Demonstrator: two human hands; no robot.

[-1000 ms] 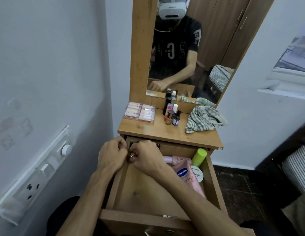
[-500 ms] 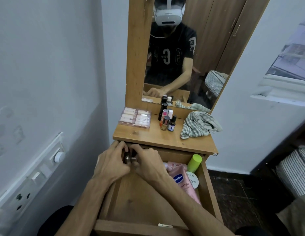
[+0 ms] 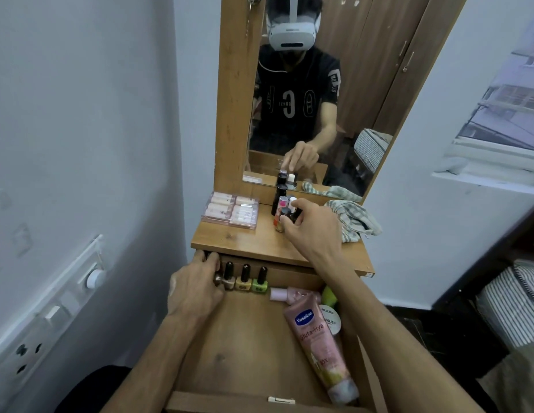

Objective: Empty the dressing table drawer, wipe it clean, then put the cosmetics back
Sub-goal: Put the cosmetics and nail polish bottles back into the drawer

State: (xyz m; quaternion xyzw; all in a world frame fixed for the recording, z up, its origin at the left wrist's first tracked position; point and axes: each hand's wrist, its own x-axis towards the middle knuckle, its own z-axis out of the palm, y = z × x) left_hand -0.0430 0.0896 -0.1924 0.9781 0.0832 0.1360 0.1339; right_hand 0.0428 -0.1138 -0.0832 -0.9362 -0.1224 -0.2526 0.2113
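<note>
Restocking drawer (image 3: 247, 347), by the look of it. Right hand (image 3: 313, 231) up on tabletop (image 3: 247, 242), thumb and fingers curled round dark-capped bottle (image 3: 285, 216) in upright cluster by mirror. Left hand (image 3: 194, 289) down at drawer's back-left corner, fingers curled on brown bottle, leftmost of standing row (image 3: 244, 281). Next slot likely right of green bottle: down and toward person from right hand. Pink tube (image 3: 316, 338) lies lengthwise along right wall.

Bedroom of a home: wooden dressing table (image 3: 277, 245) with mirror (image 3: 334, 93), wardrobe doors (image 3: 376, 49) reflected in it, nail polish bottles (image 3: 244, 281), wall switchboard (image 3: 51, 302).
</note>
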